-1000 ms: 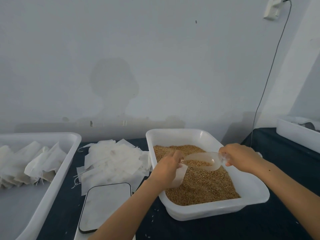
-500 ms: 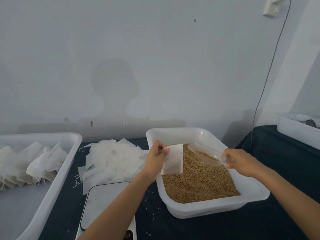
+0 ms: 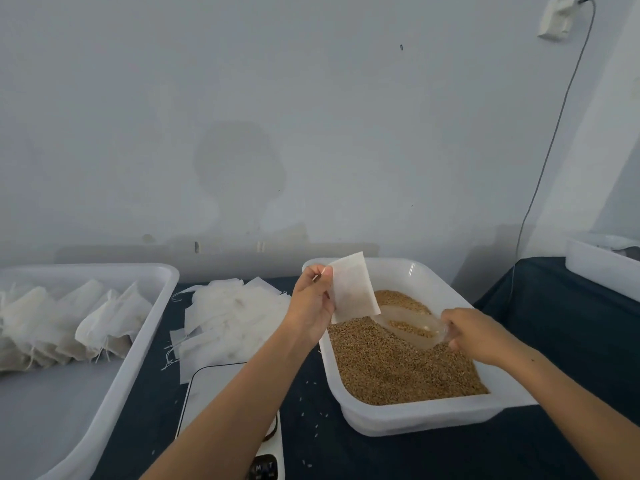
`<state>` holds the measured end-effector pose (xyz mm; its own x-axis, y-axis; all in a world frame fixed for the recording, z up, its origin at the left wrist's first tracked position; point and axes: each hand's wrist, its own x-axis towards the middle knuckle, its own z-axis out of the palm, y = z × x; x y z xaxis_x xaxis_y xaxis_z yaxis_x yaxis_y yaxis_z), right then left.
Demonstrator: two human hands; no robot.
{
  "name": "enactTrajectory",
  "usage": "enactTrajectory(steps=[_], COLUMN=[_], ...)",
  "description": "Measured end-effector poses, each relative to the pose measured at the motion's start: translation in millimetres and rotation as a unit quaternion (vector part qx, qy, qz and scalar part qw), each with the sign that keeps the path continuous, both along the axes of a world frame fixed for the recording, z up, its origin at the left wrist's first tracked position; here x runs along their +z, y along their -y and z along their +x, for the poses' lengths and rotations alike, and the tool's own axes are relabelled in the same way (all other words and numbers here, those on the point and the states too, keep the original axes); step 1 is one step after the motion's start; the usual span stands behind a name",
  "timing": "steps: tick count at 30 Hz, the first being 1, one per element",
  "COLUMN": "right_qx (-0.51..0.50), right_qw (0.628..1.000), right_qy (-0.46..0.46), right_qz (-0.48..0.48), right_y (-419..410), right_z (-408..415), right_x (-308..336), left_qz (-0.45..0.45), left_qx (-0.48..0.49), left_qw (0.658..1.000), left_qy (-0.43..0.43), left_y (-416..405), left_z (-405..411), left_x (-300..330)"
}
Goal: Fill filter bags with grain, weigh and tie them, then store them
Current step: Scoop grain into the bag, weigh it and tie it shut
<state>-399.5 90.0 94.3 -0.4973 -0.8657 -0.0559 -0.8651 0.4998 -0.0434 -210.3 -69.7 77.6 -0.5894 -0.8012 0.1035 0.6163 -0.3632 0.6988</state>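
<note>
While the left hand [image 3: 313, 303] pinches a flat, white filter bag [image 3: 353, 287] by its edge and holds it up, tilted, over the far corner of the grain tub [image 3: 433, 415], the right hand [image 3: 479, 336] grips the handle of a clear plastic scoop [image 3: 407, 327]. It lies low on the golden-brown grain [image 3: 391, 365], some kernels inside. The bag looks thin, papery and rectangular. Left of the left hand lies a loose heap of empty bags [image 3: 228, 317] on the dark surface [image 3: 346, 455]; below its wrist sits a smooth white scale [image 3: 214, 393]. Farther left, a white tray [image 3: 138, 341] holds filled, tied bags [image 3: 69, 327].
</note>
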Motion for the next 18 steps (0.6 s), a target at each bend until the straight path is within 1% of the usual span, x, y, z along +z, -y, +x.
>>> enactTrajectory(steps=[3, 6, 8, 10, 13, 14, 16, 18], right_qx=[-0.008, -0.004, -0.001, 0.0, -0.002, 0.0, 0.006, 0.015], right_qw=[1.0, 1.0, 1.0, 0.998, 0.996, 0.995, 0.993, 0.992], right_qy=[-0.008, -0.009, 0.017, 0.049, 0.066, 0.065, 0.058, 0.044], right_qz=[-0.013, 0.006, -0.005, -0.029, -0.061, -0.077, -0.107, -0.115], right_y=[-4, -6, -7, -7, -7, -8, -9, -10], right_z=[-3, 0, 1, 1, -1, -2, -5, -7], right_x=[10, 7, 1, 2, 18, 25, 42, 56], left_qz=[0.017, 0.019, -0.018, -0.107, -0.247, -0.294, -0.393, -0.457], left_qx=[0.005, 0.018, 0.021, 0.033, 0.047, 0.05, 0.051, 0.047], left_qw=[1.0, 1.0, 0.999, 0.991, 0.951, 0.933, 0.884, 0.845], left_qy=[0.001, 0.005, 0.018, 0.076, 0.177, 0.202, 0.249, 0.273], left_y=[-2, -3, -4, -7, -11, -12, -14, -15], left_z=[2, 6, 11, 16, 19, 18, 16, 11], left_x=[-5, -4, -1, 1, 0, -2, -9, -16])
